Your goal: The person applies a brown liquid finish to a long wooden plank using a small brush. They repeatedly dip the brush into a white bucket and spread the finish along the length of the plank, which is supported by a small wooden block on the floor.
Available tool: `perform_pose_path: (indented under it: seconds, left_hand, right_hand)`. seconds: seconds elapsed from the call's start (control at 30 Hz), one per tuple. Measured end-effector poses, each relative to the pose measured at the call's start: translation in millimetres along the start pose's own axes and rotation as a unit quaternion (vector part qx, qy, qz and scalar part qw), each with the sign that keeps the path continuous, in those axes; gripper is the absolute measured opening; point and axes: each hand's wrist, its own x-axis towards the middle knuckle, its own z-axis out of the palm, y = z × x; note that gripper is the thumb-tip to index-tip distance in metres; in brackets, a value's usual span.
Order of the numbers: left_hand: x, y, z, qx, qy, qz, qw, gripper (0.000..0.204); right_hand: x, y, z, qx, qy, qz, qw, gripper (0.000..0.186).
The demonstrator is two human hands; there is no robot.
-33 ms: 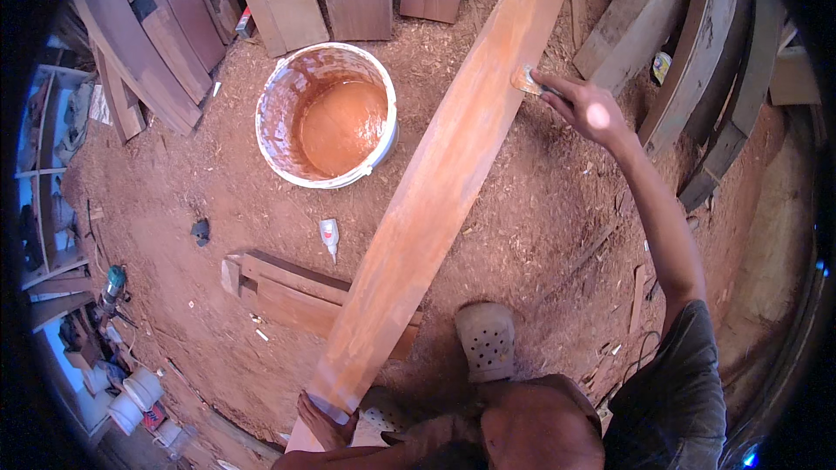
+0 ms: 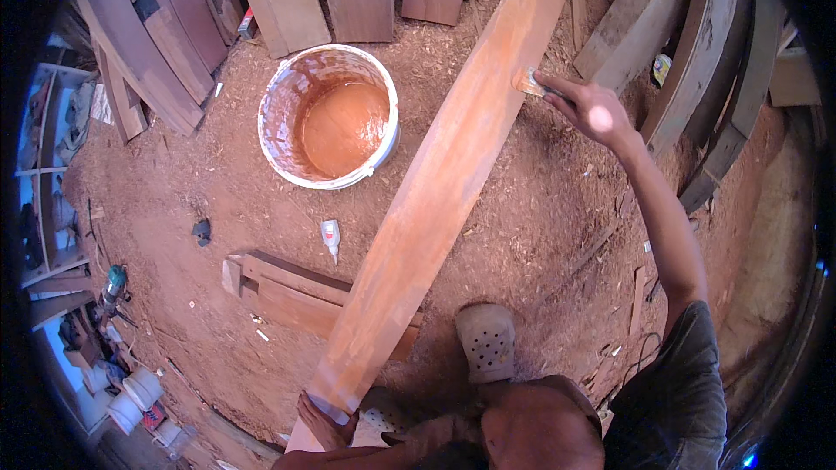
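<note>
While my left hand point(image 2: 329, 426) clasps a long orange-smeared wooden plank point(image 2: 418, 226), my right hand point(image 2: 595, 113) pinches a small flat orange-coated tool point(image 2: 528, 82) at its edge; leftward sits a round white bucket point(image 2: 286, 96), rightward, weathered brown boards point(image 2: 640, 26).

Brn flr point(image 2: 165, 226) w/ shavings point(image 2: 418, 65): wht bucket point(image 2: 280, 126), sm bottle point(image 2: 330, 237), wood pcs point(image 2: 296, 303).

Slanting plank point(image 2: 427, 196) dividing the space, free ground point(image 2: 544, 218) to its right below the right hand point(image 2: 596, 111), narrow gap between plank and white bucket point(image 2: 280, 113), small bottle point(image 2: 330, 238) and short boards point(image 2: 296, 303) obstructing lower left.
</note>
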Motion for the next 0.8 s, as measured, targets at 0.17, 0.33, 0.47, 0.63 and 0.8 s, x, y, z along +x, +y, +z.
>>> perform_pose_path:
  seconds: [0.17,0.33,0.47,0.63,0.8]
  left_hand:
    - [-0.8,-6.8,8.3,0.037,0.018,0.023,0.999,0.124]
    - [2.8,-2.8,8.6,-0.005,0.025,0.024,0.999,0.13]
    - [0.0,1.3,1.9,-0.007,0.008,-0.007,1.0,0.13]
    - [3.6,7.3,6.4,-0.013,0.016,-0.013,1.0,0.128]
    - [-3.2,-3.7,5.9,-0.003,0.018,-0.008,1.0,0.127]
  right_hand:
    - [8.2,12.1,-10.4,0.075,0.006,-0.004,0.997,0.04]
    - [15.1,27.3,21.3,0.078,0.084,-0.052,0.992,0.04]
    - [11.9,8.7,0.5,0.032,-0.001,0.032,0.999,0.039]
    - [12.2,32.7,-23.0,-0.015,-0.044,0.023,0.999,0.04]
    - [29.3,22.5,-4.9,0.052,0.027,-0.011,0.998,0.041]
